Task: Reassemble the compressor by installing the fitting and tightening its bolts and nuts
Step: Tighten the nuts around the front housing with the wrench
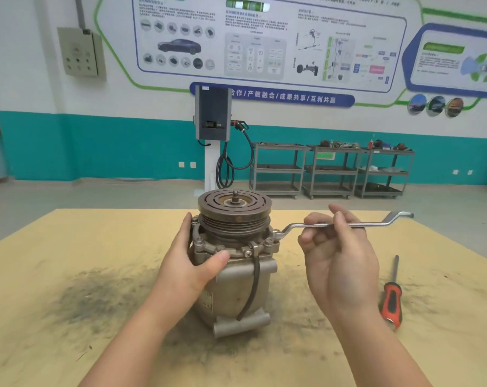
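While the compressor (234, 277) stands upright in the middle of the yellow bench (69, 275), the left hand (192, 263) wraps around its left side, thumb pressed on the front. The right hand (337, 247) pinches the middle of a long bent wrench (315, 225). The wrench's near end sits on a bolt (275, 235) at the compressor's right edge. A red screwdriver (391, 297) lies on the bench to the right.

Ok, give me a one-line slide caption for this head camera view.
Left hand steadies the compressor while the right hand works an offset wrench on a flange bolt; a screwdriver lies nearby.
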Demonstrator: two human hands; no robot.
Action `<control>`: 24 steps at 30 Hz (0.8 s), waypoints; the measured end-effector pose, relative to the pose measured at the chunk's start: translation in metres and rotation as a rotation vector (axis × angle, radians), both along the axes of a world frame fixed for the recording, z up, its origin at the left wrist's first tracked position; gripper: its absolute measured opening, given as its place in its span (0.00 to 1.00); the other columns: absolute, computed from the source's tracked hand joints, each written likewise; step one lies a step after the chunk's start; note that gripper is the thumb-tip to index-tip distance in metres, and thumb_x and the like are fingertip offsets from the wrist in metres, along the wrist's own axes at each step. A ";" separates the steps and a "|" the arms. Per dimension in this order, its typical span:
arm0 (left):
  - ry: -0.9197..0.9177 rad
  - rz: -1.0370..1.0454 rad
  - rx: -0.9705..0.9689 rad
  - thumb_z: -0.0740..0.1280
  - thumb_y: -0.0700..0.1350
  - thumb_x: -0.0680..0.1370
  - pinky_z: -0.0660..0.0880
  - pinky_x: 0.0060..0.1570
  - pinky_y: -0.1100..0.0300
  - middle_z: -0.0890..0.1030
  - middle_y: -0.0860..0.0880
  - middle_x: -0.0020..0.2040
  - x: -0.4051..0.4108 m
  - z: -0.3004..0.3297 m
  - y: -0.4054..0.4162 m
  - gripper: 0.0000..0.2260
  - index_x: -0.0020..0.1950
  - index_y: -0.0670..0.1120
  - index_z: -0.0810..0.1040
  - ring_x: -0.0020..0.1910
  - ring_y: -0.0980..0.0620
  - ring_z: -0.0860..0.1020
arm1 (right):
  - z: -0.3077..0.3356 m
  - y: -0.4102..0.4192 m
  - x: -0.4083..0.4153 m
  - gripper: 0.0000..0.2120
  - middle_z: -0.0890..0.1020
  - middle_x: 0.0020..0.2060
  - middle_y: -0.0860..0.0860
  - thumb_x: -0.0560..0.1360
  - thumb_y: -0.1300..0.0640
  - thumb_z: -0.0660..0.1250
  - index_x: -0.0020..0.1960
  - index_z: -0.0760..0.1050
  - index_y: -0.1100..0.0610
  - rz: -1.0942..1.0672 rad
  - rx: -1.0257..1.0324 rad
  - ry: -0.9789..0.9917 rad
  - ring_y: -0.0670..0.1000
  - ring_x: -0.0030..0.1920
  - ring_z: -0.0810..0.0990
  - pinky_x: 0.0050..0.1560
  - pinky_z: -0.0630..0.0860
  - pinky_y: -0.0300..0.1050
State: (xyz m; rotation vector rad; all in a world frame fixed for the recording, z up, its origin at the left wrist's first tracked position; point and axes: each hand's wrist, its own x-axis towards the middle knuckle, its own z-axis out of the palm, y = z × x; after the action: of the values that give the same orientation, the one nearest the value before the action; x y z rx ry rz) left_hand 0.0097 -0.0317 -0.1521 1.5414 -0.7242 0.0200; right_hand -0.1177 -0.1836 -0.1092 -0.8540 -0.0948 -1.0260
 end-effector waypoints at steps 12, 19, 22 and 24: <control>-0.007 -0.019 0.010 0.68 0.67 0.59 0.67 0.53 0.77 0.68 0.76 0.60 -0.005 0.000 0.002 0.51 0.79 0.57 0.54 0.57 0.81 0.67 | -0.005 -0.015 0.007 0.07 0.76 0.30 0.53 0.77 0.65 0.54 0.48 0.69 0.58 0.224 0.142 0.142 0.51 0.26 0.71 0.30 0.70 0.41; 0.002 -0.016 0.017 0.68 0.69 0.58 0.64 0.61 0.67 0.64 0.75 0.61 -0.007 0.001 0.001 0.52 0.79 0.58 0.52 0.59 0.79 0.66 | -0.005 -0.011 0.010 0.04 0.77 0.29 0.52 0.82 0.60 0.56 0.49 0.69 0.58 0.142 0.109 0.126 0.48 0.24 0.71 0.27 0.71 0.37; 0.008 -0.010 0.034 0.68 0.69 0.58 0.66 0.66 0.61 0.67 0.68 0.67 -0.008 0.002 0.001 0.53 0.79 0.58 0.52 0.63 0.71 0.69 | -0.005 -0.008 0.009 0.06 0.80 0.31 0.53 0.82 0.58 0.56 0.49 0.69 0.58 0.140 0.062 0.082 0.49 0.27 0.75 0.30 0.75 0.38; 0.010 -0.011 0.049 0.68 0.69 0.58 0.68 0.69 0.53 0.67 0.63 0.69 -0.009 0.002 0.002 0.53 0.79 0.58 0.51 0.68 0.60 0.70 | -0.006 -0.006 0.009 0.07 0.81 0.33 0.55 0.82 0.58 0.55 0.49 0.69 0.59 0.152 0.039 0.067 0.50 0.29 0.77 0.32 0.77 0.40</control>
State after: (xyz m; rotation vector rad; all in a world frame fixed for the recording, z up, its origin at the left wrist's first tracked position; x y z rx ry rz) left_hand 0.0011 -0.0297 -0.1497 1.5832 -0.7300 -0.0141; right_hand -0.1085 -0.1898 -0.1153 -0.8321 -0.0816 -0.8536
